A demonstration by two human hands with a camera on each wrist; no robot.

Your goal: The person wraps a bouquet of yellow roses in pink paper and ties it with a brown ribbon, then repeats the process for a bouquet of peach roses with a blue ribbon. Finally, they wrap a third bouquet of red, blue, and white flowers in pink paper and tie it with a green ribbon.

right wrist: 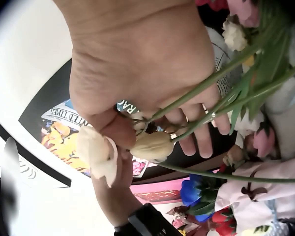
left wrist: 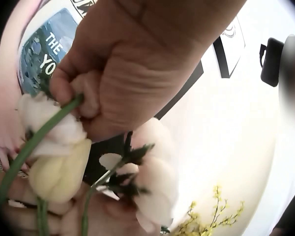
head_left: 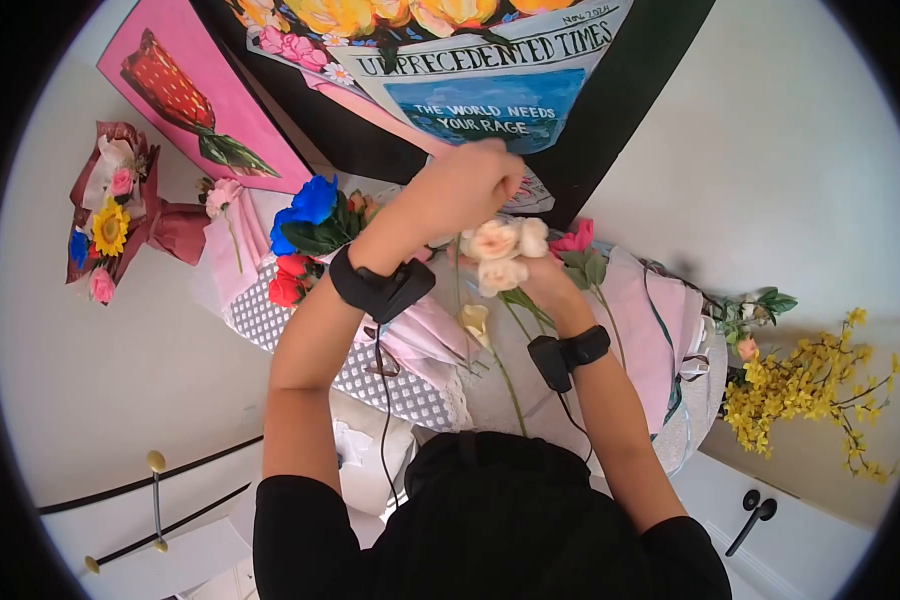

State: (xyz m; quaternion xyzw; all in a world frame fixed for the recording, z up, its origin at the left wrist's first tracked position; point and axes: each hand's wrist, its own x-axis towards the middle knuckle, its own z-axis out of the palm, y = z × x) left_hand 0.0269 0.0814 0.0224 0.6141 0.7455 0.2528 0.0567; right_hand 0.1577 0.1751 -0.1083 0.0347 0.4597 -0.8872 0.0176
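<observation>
Pale cream roses (head_left: 497,240) stand between my two hands, partly blurred. My left hand (head_left: 467,188) reaches over from the left with curled fingers. In the left wrist view, its thumb and fingertips pinch a green stem (left wrist: 37,137) just above a white bloom and a pale yellow tulip (left wrist: 61,174). From below, my right hand (head_left: 548,288) holds the cream flowers by their stems (right wrist: 201,96). Its thumb bends in beside the tulip, while the other fingers spread apart behind the stems. A long-stemmed pale yellow flower (head_left: 475,322) hangs lower down, over the table.
Blue roses (head_left: 310,205), red roses (head_left: 286,282) and pink wrapping paper (head_left: 420,340) lie to the left. More pink paper (head_left: 645,320) is at right, near yellow blossom branches (head_left: 805,385). A painted newspaper panel (head_left: 490,100) rises behind; a wrapped bouquet (head_left: 120,215) is far left.
</observation>
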